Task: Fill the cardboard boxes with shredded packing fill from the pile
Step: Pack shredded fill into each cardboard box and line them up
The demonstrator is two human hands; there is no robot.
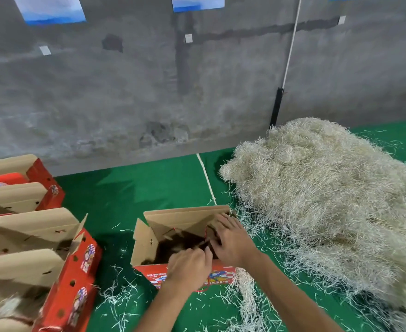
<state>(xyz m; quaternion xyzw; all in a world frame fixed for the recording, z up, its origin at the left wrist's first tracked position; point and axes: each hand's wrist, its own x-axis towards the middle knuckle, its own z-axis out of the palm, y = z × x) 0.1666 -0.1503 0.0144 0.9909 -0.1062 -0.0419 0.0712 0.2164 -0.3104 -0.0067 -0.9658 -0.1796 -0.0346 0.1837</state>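
Observation:
An open red-printed cardboard box (144,240) stands on the green cloth at the centre, its brown flaps up and its inside dark. My right hand (233,238) lies over the box's right flap with its fingers spread flat. My left hand (188,267) reaches over the near wall, fingers curled, pinching the edge of that same flap beside a thin red cord. Immediately to the right of the box a big pile of pale shredded packing fill (329,200) rises. Neither hand holds any shred.
Several more open red boxes (60,271) stand in a row along the left, one with pale fill showing at the bottom left. Loose shreds (118,295) litter the green cloth (130,195). A grey concrete wall (125,92) rises behind, with a white cord (206,178) running down it.

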